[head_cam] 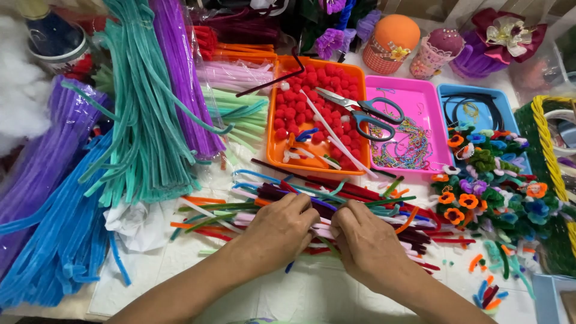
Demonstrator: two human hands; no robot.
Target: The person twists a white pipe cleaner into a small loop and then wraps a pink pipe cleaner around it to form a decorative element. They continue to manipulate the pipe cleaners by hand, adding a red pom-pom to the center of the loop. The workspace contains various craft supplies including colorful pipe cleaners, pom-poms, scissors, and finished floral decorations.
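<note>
Head view: left hand (282, 231) and right hand (367, 240), each grip pinched on pipe cleaners (336, 207) heaped mid-bench (300, 294); a tug could tangle strands or scatter them toward the flowers (486, 198)

Teal pipe cleaner bundle (141, 120), orange tray (282, 156) of red pompoms (312, 90), pink tray (420, 96)
</note>
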